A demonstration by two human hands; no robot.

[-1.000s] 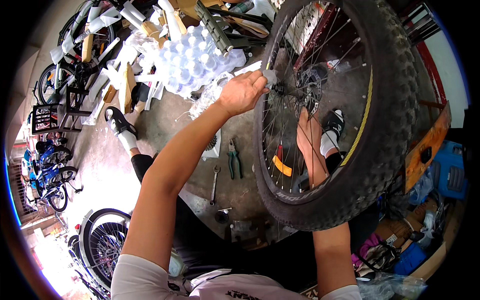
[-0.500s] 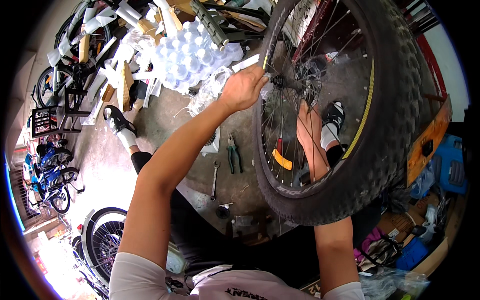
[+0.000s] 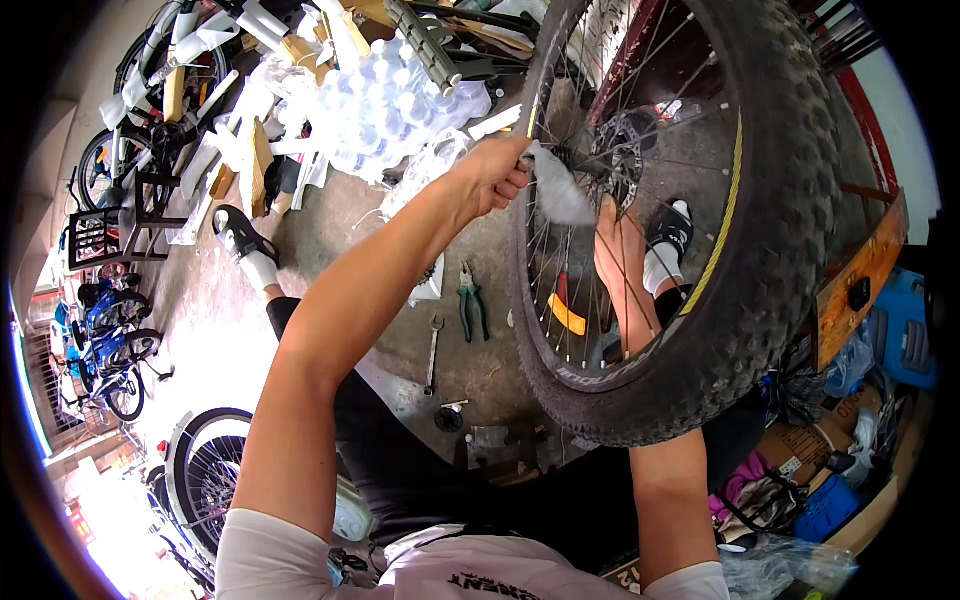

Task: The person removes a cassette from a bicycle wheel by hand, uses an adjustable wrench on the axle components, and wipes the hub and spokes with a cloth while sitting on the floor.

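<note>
A fat-tyred bicycle wheel [image 3: 760, 170] with spokes, a brake disc [image 3: 628, 152] and an orange reflector [image 3: 567, 313] fills the right half of the view. My left hand [image 3: 492, 178] is closed on a crumpled pale cloth or wrap [image 3: 560, 190], blurred and hanging beside the hub at the wheel's left side. My right hand [image 3: 618, 240] reaches behind the spokes, its closed fingers at the hub just below the disc. Pliers [image 3: 470, 305] and an open-end wrench [image 3: 434, 352] lie on the floor below the wheel's left side.
Packed plastic bottles [image 3: 390, 110] and wrapped bicycle parts [image 3: 230, 140] lie upper left. Parked bicycles [image 3: 110, 350] stand at left, another wheel [image 3: 205, 470] lower left. An orange board [image 3: 850, 295], blue case [image 3: 905, 330] and bags are at right. My feet [image 3: 240, 240] rest on the floor either side.
My left hand has turned at the hub, and the pale piece in it now hangs down and to the right, blurred. My right hand stays at the hub; the wheel has barely moved.
</note>
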